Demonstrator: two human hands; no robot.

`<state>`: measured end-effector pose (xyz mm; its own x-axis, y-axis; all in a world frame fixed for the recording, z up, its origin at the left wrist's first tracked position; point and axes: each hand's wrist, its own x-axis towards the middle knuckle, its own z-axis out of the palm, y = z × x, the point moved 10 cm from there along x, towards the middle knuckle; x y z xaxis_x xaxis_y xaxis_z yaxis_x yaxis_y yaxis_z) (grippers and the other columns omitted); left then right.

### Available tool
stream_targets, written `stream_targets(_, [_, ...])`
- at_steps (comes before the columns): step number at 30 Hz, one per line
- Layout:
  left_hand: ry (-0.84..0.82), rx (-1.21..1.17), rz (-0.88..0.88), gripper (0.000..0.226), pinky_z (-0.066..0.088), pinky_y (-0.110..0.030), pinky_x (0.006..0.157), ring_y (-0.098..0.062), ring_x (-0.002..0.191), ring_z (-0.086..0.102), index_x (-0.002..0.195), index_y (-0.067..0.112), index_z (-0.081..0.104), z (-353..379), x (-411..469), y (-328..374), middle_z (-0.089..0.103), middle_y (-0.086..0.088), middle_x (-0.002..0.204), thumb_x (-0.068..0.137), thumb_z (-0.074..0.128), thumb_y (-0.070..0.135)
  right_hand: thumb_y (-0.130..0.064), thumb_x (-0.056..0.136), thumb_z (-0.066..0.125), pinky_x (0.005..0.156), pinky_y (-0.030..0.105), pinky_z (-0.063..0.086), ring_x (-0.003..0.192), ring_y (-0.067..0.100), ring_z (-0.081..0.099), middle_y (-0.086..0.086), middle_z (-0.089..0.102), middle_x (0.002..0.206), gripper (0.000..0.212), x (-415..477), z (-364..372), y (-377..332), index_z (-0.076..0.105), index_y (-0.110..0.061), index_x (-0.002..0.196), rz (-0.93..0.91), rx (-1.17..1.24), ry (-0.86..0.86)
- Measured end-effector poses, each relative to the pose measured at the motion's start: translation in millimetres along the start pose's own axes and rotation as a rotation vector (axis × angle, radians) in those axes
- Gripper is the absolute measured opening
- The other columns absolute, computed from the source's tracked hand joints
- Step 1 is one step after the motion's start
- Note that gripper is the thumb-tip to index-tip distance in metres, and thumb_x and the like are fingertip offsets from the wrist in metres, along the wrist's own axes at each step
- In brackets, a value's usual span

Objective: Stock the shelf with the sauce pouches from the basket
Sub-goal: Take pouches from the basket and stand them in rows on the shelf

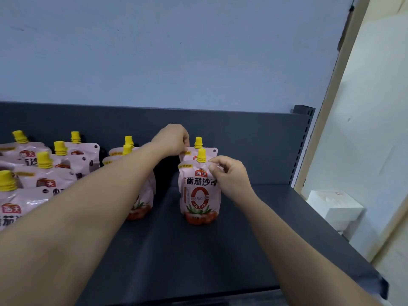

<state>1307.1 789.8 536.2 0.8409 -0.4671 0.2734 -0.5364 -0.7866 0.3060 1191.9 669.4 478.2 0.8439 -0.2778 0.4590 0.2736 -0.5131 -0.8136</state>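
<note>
Head view: on the shelf (220, 250), the front pouch (199, 195) is pinched at its top by the right hand (229, 175), and the rear pouch (210, 151), at its 12 o'clock, by the left hand (171, 140), seemingly to be kept upright in file; stocked pouches (55, 180) stand at 9 o'clock.

Seen from above: a dark shelf (242, 239) with both bare arms stretched over it. Pinching with the left hand (171, 140) the top left corner of the rear pouch (210, 151), and with the right hand (229, 175) the top edge of the front pouch (198, 199), just beside its yellow cap (201, 155). Set upright, one directly behind the other. At the left, more pink pouches (44, 180) in rows. Beyond the shelf's right end, lower down, a white box (333, 208).
</note>
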Motion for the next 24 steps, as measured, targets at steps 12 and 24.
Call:
stream_targets(12, [-0.015,0.079,-0.008,0.013,0.052,-0.031,0.073,-0.023,0.086,0.064,0.079,0.015,0.071,-11.8,-2.5,-20.1,0.069,-0.004,0.091,0.084,0.065,0.004,-0.01,0.092,0.057,0.081,0.035,0.054,0.085,0.011,0.062,-0.014,0.066,0.081,0.017,17.2,26.2,-0.9,0.07,-0.019,0.086,0.003,0.054,-0.029])
stream_targets(24, [-0.028,0.044,0.008,0.015,0.05,-0.029,0.072,-0.019,0.086,0.064,0.085,0.014,0.074,-10.7,-2.6,-24.0,0.07,0.0,0.094,0.086,0.064,0.003,-0.011,0.092,0.058,0.085,0.039,0.055,0.091,0.016,0.065,-0.009,0.068,0.086,0.014,25.5,33.7,0.7,0.072,-0.015,0.094,0.015,0.045,-0.023])
